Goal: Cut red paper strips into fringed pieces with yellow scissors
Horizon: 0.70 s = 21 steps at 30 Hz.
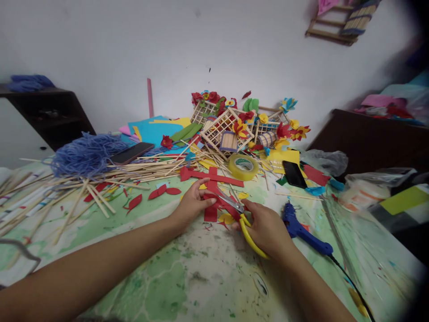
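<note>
Yellow-handled scissors point(250, 239) are in my right hand point(268, 228), with their metal blades pointing left toward my other hand. My left hand point(192, 201) pinches a small piece of red paper point(210, 197) close to the blade tips. Red paper strips point(223, 178) lie crossed on the table just beyond and under the hands. Cut red petal shapes point(135, 202) rest to the left. Yellow paper scraps point(227, 218) sit below the blades.
A blue glue gun point(306, 235) lies right of my right hand, its cord trailing forward. Behind are a tape roll point(244, 167), bamboo sticks point(147, 169), blue yarn point(85, 154), two phones point(294, 174) and stick frames with paper flowers point(228, 129). A green-and-white cloth point(161, 277) covers the table.
</note>
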Available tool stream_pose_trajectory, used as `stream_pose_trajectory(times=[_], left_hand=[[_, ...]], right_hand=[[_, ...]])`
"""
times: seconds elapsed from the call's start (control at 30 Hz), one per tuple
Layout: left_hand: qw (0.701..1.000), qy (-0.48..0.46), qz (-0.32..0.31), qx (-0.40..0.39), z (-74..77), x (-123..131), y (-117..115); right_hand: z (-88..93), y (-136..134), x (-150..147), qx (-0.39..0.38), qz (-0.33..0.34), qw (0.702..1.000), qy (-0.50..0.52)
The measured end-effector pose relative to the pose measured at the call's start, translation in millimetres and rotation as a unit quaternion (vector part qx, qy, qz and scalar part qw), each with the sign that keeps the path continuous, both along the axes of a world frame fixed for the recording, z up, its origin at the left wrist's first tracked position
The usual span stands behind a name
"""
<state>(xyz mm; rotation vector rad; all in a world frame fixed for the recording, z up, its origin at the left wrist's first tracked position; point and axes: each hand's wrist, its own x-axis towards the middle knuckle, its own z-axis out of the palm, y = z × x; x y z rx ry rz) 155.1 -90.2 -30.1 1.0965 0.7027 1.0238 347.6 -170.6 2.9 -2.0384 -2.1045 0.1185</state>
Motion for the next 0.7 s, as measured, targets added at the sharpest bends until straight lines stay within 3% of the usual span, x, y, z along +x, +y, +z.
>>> stream_pose_trajectory(times=[0.07,0.17,0.23,0.33,0.43,0.53,0.7], left_hand=[[0.999,0.020,0.014,0.024,3.1,-3,6],[0.988,0.086,0.090,0.091,13.0,-17,25],[0.969,0.128,0.156,0.144,19.6,-32,44],[0.934,0.211,0.201,0.205,24.1,-58,73],[0.891,0.320,0.195,0.256,23.9,-83,96],[0.829,0.433,0.206,0.290,23.0,-101,109],[0.814,0.467,0.176,0.297,22.8,-109,112]], right_hand=[[-1.2,1,2,0.006,-0.024,1.000,-0.005],[-3.3,2,5,0.024,-0.066,0.997,-0.028],[-4.7,3,8,0.037,-0.087,0.994,-0.047],[-7.1,4,13,0.054,-0.111,0.991,-0.059],[-10.3,6,21,0.066,-0.135,0.987,-0.064],[-14.1,9,29,0.086,-0.164,0.980,-0.072],[-20.1,12,37,0.103,-0.171,0.977,-0.067]])
